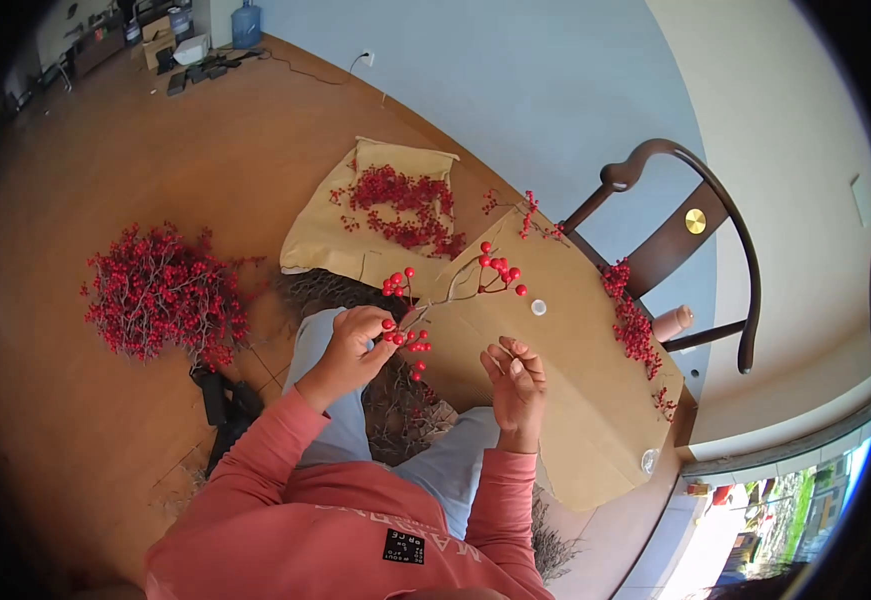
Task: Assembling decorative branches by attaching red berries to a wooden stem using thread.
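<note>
Left hand is pinching a sprig, reaching ahead between the hands — likely light, stiff, berries fragile, best held by stem — while right hand is curling, any hold unclear.

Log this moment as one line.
left grip: holding red-berried branch | right grip: apart from branch, contents unclear | tan surface: small white disc, berry sprigs | person's left: red-berry heap

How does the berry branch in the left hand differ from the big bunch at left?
The branch is held in the left hand; the bunch touches neither hand. The branch is sparse, with a few berry clusters; the bunch is a much bigger, dense tangle. Both have red berries on thin stems.
</note>
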The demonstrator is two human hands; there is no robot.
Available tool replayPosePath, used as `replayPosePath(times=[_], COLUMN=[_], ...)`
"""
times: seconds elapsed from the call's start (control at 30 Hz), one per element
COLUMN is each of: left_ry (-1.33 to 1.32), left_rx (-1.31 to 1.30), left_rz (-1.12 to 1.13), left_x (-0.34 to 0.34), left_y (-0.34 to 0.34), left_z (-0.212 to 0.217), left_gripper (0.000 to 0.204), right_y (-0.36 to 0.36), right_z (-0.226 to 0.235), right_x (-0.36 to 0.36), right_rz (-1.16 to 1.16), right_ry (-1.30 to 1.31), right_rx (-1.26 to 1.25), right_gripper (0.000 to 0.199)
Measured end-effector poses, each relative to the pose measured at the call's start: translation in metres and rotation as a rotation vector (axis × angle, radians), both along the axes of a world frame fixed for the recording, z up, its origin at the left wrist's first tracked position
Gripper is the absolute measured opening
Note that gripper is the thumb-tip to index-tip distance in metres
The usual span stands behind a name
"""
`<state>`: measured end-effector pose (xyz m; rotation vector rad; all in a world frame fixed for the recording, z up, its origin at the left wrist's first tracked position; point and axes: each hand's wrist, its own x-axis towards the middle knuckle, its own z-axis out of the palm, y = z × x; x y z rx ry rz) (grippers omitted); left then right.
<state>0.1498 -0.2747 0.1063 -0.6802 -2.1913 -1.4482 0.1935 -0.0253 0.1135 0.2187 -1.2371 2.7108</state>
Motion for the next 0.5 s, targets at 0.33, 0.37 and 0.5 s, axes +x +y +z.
replayPosePath(times=[0.33, 0.37, 0.5], left_ry=[-0.017, -0.015, -0.244], left_rx=[-0.032, -0.059, -0.329], left_rz=[0.498, 0.548, 0.901], left_x=[-0.025, -0.028, -0.045], left_y=[-0.159, -0.179, -0.273], left_z=[-0.023, -0.029, -0.065], left_gripper=[0.010, 0.011, 0.024], right_y=[-0.002, 0.000, 0.002], right_z=[-0.041, -0.045, -0.057], right_x=[0.005, 0.003, -0.001], right_rz=[0.028, 0.036, 0.037], right_ry=[-0.143, -0.154, -0.237], right_rx=[0.087, 0.092, 0.116], right_gripper=[0.014, 0.014, 0.013])
